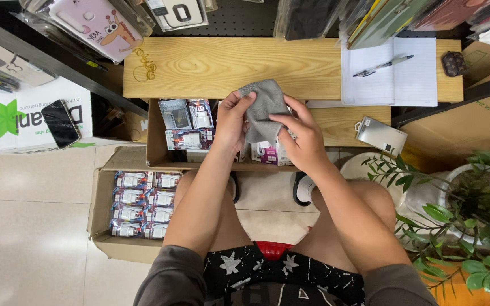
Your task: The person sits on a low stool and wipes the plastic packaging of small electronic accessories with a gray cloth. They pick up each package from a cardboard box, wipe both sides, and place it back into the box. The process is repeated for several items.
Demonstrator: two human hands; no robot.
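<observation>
While both hands pinch a grey cloth [263,110] above the lap, the left hand [230,122] keeps a narrow grip on the cloth's left edge and the right hand [301,139] clamps its lower right side between thumb and fingers. Below the cloth sits an open cardboard box [155,141] tucked under a wooden bench [228,65]; it holds small boxed and blister-packed accessories [187,123], partly hidden by the hands and cloth, so their count cannot be told. On the tiled floor to the left, a second cardboard box [99,204] carries neat rows of small packets [143,204], its right side covered by the left forearm. On the bench lies a lined notepad [395,71] with a pen [382,66] across it. A potted plant [471,209] is cut off at the right edge, and hanging phone cases [100,22] are cropped along the top.
</observation>
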